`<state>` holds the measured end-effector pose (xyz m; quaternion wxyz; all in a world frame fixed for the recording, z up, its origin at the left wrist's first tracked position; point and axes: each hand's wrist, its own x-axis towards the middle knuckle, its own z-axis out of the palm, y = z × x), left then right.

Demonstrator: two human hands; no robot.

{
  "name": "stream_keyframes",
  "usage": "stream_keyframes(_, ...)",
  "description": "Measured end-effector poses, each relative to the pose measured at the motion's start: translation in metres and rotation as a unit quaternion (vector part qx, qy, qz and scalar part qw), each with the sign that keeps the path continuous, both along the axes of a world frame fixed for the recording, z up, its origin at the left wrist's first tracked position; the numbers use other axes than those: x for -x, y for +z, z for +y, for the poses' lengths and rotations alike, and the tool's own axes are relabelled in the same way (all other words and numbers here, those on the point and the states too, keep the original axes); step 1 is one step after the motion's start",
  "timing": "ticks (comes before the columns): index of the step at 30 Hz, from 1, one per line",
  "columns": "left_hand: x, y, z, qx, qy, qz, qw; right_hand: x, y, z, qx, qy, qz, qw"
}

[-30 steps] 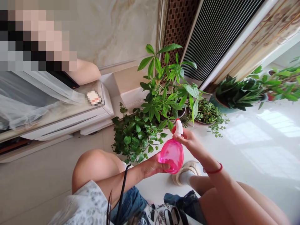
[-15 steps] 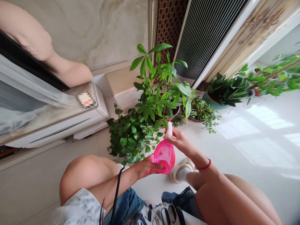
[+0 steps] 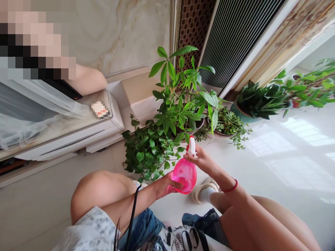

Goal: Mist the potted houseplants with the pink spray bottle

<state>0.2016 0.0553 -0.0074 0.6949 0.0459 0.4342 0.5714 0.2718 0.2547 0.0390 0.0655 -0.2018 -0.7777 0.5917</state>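
A clear pink spray bottle [image 3: 186,170] with a white and red spray head [image 3: 192,145] is held up in front of my knees. My left hand [image 3: 167,184] grips its rounded body from the left, thumb across the front near the base. Around the neck and trigger my right hand [image 3: 199,157] is closed, its fingers partly hidden behind the head. Just beyond the bottle stand a leafy trailing plant [image 3: 146,153] and a taller potted plant [image 3: 180,101] with long pointed leaves. The spray head overlaps the taller plant's lower leaves in view.
A low white cabinet [image 3: 78,139] with sheer cloth lies to the left. Farther right are a small bushy potted plant [image 3: 227,122] and a dark-leaved plant in a green pot [image 3: 243,113]. A tall ribbed unit [image 3: 240,38] stands behind them, beside a patterned curtain [image 3: 293,42].
The view has shifted slightly, so the room and plants sit a little farther right. Both hands keep their hold on the spray bottle, which stays nearly in place.
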Motion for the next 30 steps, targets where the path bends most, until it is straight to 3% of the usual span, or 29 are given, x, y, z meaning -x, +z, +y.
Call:
stream_keyframes(8,-0.007,-0.001,0.0,0.024,-0.007,-0.042,0.999,-0.004,-0.006,0.001,0.019,-0.003,-0.037,0.999)
stream_keyframes(12,-0.006,0.003,0.001,0.028,-0.013,-0.044,0.999,-0.005,-0.004,0.0,0.03,-0.03,-0.054,0.998)
stream_keyframes(20,-0.006,0.001,0.001,0.018,-0.017,-0.041,0.999,-0.004,-0.001,0.002,0.023,-0.015,-0.06,0.998)
stream_keyframes(30,0.005,0.005,0.004,-0.031,0.007,0.01,0.999,-0.004,0.028,0.005,-0.023,0.005,0.016,1.0)
